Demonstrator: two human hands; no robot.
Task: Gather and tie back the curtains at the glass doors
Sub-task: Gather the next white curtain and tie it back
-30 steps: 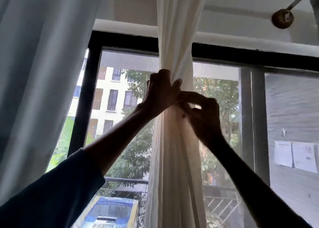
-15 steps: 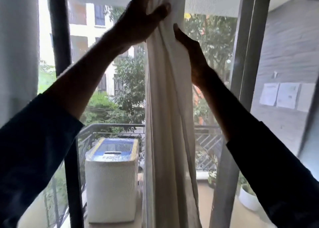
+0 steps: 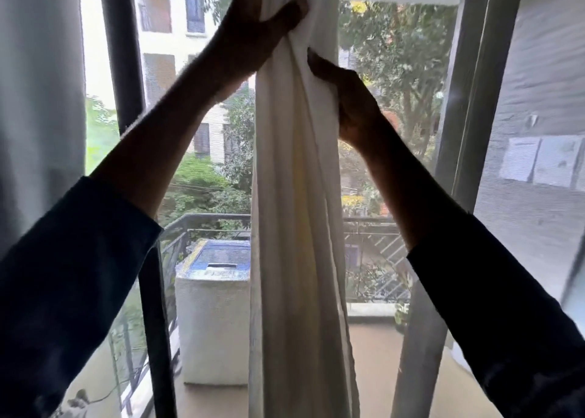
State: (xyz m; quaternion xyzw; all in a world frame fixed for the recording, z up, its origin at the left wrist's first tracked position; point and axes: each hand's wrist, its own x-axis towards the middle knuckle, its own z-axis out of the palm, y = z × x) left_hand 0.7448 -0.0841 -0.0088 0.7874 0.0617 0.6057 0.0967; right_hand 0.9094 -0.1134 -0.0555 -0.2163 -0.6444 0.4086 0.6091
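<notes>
A white curtain (image 3: 297,227) hangs gathered into a narrow bundle in front of the glass doors, in the middle of the view. My left hand (image 3: 256,28) grips the bundle near the top edge of the frame, thumb across its front. My right hand (image 3: 345,97) holds the bundle's right side just below, thumb pressed into the folds and fingers hidden behind the cloth. No tie is visible. A second pale curtain (image 3: 38,100) hangs at the far left.
A dark door frame post (image 3: 126,78) stands left of the bundle and a grey one (image 3: 468,107) on the right. Outside, a white box with a blue lid (image 3: 215,306) sits on the balcony by a metal railing (image 3: 205,219).
The view has dropped from the top of the doors to the balcony. My hands, joined at the bundle a second ago, now sit apart, the right a little lower on the cloth.
</notes>
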